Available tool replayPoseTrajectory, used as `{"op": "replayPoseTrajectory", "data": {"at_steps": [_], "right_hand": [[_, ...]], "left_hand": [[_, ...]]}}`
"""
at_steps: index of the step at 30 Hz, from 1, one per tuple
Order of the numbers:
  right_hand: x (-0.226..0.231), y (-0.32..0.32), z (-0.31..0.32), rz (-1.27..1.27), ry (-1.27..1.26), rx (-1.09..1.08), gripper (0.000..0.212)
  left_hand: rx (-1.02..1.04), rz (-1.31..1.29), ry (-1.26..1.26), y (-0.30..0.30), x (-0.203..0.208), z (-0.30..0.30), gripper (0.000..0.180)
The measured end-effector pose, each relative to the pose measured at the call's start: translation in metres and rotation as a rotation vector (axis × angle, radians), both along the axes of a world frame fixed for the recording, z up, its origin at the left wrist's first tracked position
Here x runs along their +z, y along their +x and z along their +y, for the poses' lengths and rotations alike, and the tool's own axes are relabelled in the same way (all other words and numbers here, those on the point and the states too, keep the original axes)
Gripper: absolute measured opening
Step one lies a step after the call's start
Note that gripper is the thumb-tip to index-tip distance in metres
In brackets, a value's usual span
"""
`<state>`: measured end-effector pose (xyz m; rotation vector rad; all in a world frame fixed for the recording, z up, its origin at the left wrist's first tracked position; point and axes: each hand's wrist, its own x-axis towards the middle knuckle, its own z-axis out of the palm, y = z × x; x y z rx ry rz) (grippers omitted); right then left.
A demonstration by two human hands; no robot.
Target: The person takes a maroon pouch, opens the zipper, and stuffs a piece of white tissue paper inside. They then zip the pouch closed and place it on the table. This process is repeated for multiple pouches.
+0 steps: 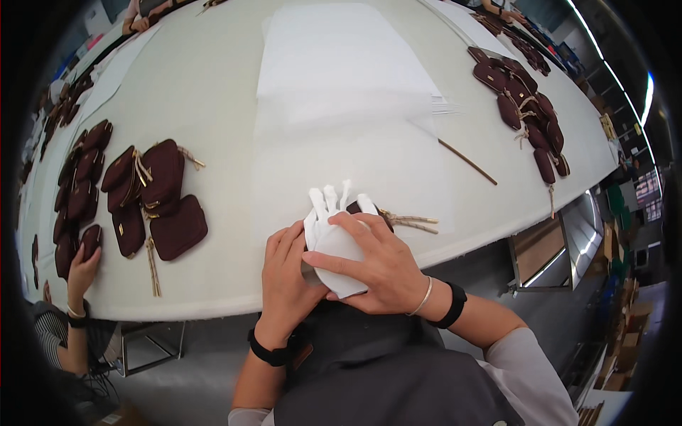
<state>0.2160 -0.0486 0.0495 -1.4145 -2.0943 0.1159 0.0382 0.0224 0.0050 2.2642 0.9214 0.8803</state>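
At the table's near edge, my two hands close around a white piece point(339, 257) with several finger-like ends standing up, much like a glove. My left hand point(288, 273) grips its left side, fingers pressed together. From the right, my right hand point(383, 266) lies over it, with thumb and fingers bent across its front. Behind it a dark maroon zip pouch point(374, 217) shows in part. The pouch's cord zip pull point(412, 222) sticks out to the right onto the table. How much of the pouch my hands hold is hidden.
White paper sheets point(334, 57) cover the table's middle, with a thin brown stick point(467, 161) to their right. Several maroon pouches point(179, 227) lie at left, more pouches point(522, 92) at right. A co-worker's hand point(83, 270) touches a pouch at far left. People stand across the table.
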Motion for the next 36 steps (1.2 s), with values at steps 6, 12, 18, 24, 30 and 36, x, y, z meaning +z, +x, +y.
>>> {"op": "replayPoseTrajectory", "data": {"at_steps": [6,12,18,24,30,36], "right_hand": [[0.001,0.043,0.021,0.138,-0.046,-0.237,0.065],[0.014,0.125,0.028,0.222,0.020,-0.447,0.069],[0.007,0.206,-0.010,-0.010,-0.175,-0.834,0.068],[-0.002,0.174,-0.029,-0.415,0.134,-0.808,0.073],[0.011,0.083,-0.026,0.652,-0.585,-0.198,0.059],[-0.007,0.053,-0.031,0.776,-0.390,-0.126,0.052]], "left_hand": [[-0.041,0.065,0.049,-0.002,0.007,0.000,0.097],[-0.025,0.079,0.019,0.000,0.012,-0.008,0.100],[0.033,0.073,-0.023,0.013,0.008,-0.016,0.078],[-0.015,-0.015,-0.102,0.014,0.010,-0.015,0.073],[-0.124,-0.231,-0.585,0.021,0.019,-0.019,0.062],[-0.159,-0.288,-0.531,0.001,0.016,0.001,0.052]]}}
